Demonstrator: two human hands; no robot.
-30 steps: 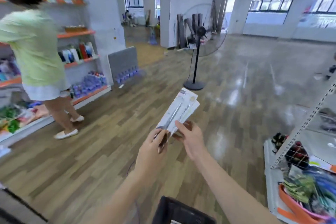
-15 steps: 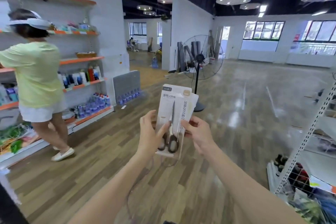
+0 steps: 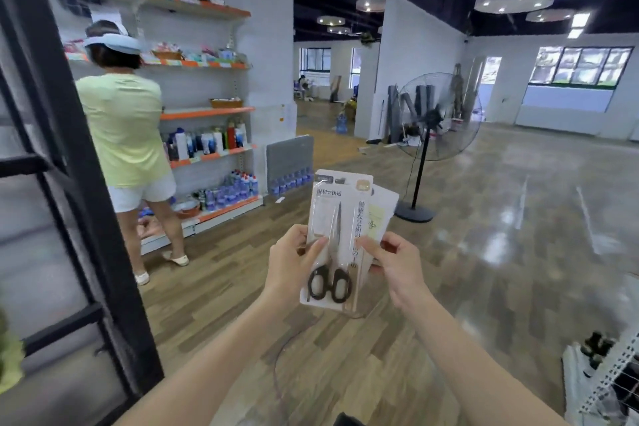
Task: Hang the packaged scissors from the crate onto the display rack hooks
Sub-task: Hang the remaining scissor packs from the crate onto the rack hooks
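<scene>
I hold two packaged scissors upright in front of me. The front pack (image 3: 337,239) is a white card with black-handled scissors. A second pack (image 3: 382,214) sticks out behind it on the right. My left hand (image 3: 290,261) grips the front pack's left edge, thumb on its face. My right hand (image 3: 392,268) pinches the packs from the right side. A dark corner of the crate (image 3: 347,420) peeks in at the bottom edge. A black metal rack frame (image 3: 69,162) rises close on my left; no hooks are visible on it.
A person in a light green shirt (image 3: 126,131) stands at wall shelves (image 3: 204,112) on the left. A standing fan (image 3: 428,142) is mid-room on the glossy floor. A white wire rack (image 3: 608,380) with goods sits at the bottom right.
The view has turned left and upward, so the black rack frame now fills the left side. The packs went from tilted away to upright and stay held in both hands.
</scene>
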